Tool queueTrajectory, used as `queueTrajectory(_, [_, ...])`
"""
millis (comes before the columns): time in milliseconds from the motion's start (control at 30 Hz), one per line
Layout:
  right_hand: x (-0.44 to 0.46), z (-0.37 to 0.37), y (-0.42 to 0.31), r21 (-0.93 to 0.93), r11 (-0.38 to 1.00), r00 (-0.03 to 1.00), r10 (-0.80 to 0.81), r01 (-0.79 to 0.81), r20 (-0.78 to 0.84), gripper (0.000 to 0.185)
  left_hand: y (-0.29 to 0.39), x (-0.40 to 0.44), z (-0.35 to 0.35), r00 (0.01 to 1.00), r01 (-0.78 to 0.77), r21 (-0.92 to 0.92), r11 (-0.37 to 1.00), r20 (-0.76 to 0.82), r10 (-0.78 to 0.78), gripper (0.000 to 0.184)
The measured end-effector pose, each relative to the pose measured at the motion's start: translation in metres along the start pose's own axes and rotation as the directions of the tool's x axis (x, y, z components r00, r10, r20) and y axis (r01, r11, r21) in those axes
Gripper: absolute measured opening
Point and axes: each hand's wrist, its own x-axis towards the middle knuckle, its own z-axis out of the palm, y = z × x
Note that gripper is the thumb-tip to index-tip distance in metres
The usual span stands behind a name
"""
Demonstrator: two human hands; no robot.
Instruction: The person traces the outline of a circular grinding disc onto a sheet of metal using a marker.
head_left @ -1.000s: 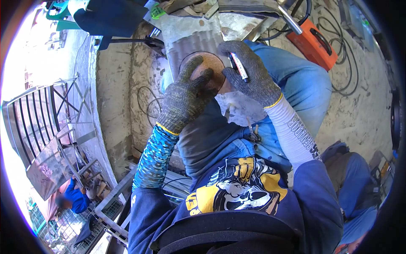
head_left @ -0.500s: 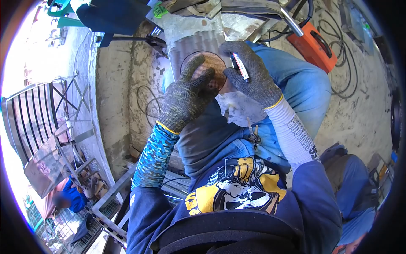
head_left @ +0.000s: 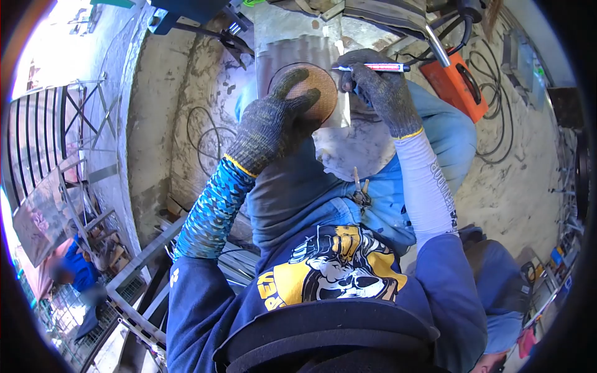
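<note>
Head view, starting at far left: a dark barred metal frame (head_left: 37, 137) against bright light, and below it a person in blue (head_left: 87, 270), small and blurred. Next, slanting grey metal framing (head_left: 134, 273), then thin looped cable on a rough, stained floor (head_left: 211, 81). From a blue camouflage sleeve (head_left: 208, 208), lays the left grip (head_left: 264, 127) open across a round brown mesh-patterned disc (head_left: 324, 93), back of the glove up, thumb spread from the fingers. Has the disc flat on a grey metal sheet (head_left: 273, 50), just beyond the denim-clad lap (head_left: 286, 193). Nearer the body, a rounded whitish piece (head_left: 357, 149). Just right of the disc, pinches a white and red marker (head_left: 385, 66) in the right grip (head_left: 385, 93), gloved fingers closed around it, barrel nearly level, left end pointing towards the disc's edge. Cannot tell contact or gap there. Below, a pale sleeve (head_left: 426, 186) with dark lettering. Farther right, an orange box (head_left: 448, 93) with a black handle, more looped cable beside it, and at lower right, partly hidden, another person in blue (head_left: 497, 280).
</note>
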Motion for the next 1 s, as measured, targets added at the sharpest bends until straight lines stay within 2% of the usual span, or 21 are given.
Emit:
queueTrajectory(100, [0.008, 0.001, 0.017, 0.019, 0.997, 0.997, -0.078, 0.077, 0.030, 0.027, 0.002, -0.001, -0.002, 1.000, 0.014, -0.008, 1.000, 0.015, -0.014, 0.045])
queueTrajectory(233, [0.005, 0.000, 0.008, -0.071, 0.997, 0.999, -0.015, 0.018, 0.046, 0.029, 0.003, -0.001, -0.004, 0.998, 0.038, -0.006, 0.999, 0.058, -0.037, 0.048])
queueTrajectory(333, [0.007, 0.003, 0.013, -0.108, 0.990, 0.995, -0.085, 0.090, 0.042, 0.031, 0.003, -0.002, -0.004, 0.998, 0.035, -0.002, 0.999, 0.048, -0.035, 0.048])
queueTrajectory(400, [0.004, 0.008, 0.009, -0.060, 0.994, 0.995, -0.094, 0.096, 0.022, 0.033, 0.004, -0.001, -0.004, 0.999, 0.033, -0.013, 0.999, 0.042, -0.033, 0.048])
queueTrajectory(533, [0.005, 0.006, 0.010, -0.085, 0.995, 0.998, -0.052, 0.055, 0.036, 0.032, 0.004, -0.002, -0.003, 1.000, 0.008, -0.001, 1.000, -0.001, -0.008, 0.048])
queueTrajectory(600, [0.003, 0.006, 0.004, 0.021, 0.999, 0.998, -0.034, 0.033, 0.050, 0.020, 0.004, -0.002, -0.003, 1.000, 0.012, -0.007, 1.000, 0.006, -0.012, 0.047])
queueTrajectory(633, [0.000, 0.006, 0.001, 0.020, 0.999, 0.998, -0.033, 0.032, 0.047, 0.020, 0.004, -0.001, -0.003, 1.000, 0.017, -0.012, 1.000, 0.009, -0.017, 0.046])
queueTrajectory(700, [-0.006, 0.005, -0.005, -0.296, 0.939, 0.984, -0.162, 0.176, 0.072, 0.021, 0.004, 0.000, -0.003, 1.000, 0.018, -0.017, 1.000, 0.012, -0.017, 0.044])
queueTrajectory(733, [-0.008, 0.005, -0.005, -0.298, 0.938, 0.984, -0.162, 0.176, 0.070, 0.021, 0.004, 0.000, -0.003, 1.000, 0.022, -0.020, 1.000, 0.013, -0.022, 0.042])
queueTrajectory(800, [-0.011, 0.006, -0.003, -0.033, 0.997, 0.998, -0.068, 0.069, 0.014, 0.023, 0.005, 0.001, -0.003, 1.000, 0.005, -0.014, 1.000, -0.002, -0.005, 0.042])
queueTrajectory(933, [-0.024, -0.002, 0.000, -0.057, 0.997, 0.998, -0.043, 0.045, 0.044, 0.025, 0.006, 0.001, -0.005, 1.000, -0.005, -0.011, 1.000, -0.011, 0.005, 0.042])
queueTrajectory(1000, [-0.026, -0.005, -0.001, -0.255, 0.954, 0.987, -0.146, 0.160, 0.070, 0.022, 0.004, 0.001, -0.001, 1.000, -0.007, -0.022, 1.000, -0.024, 0.007, 0.043])
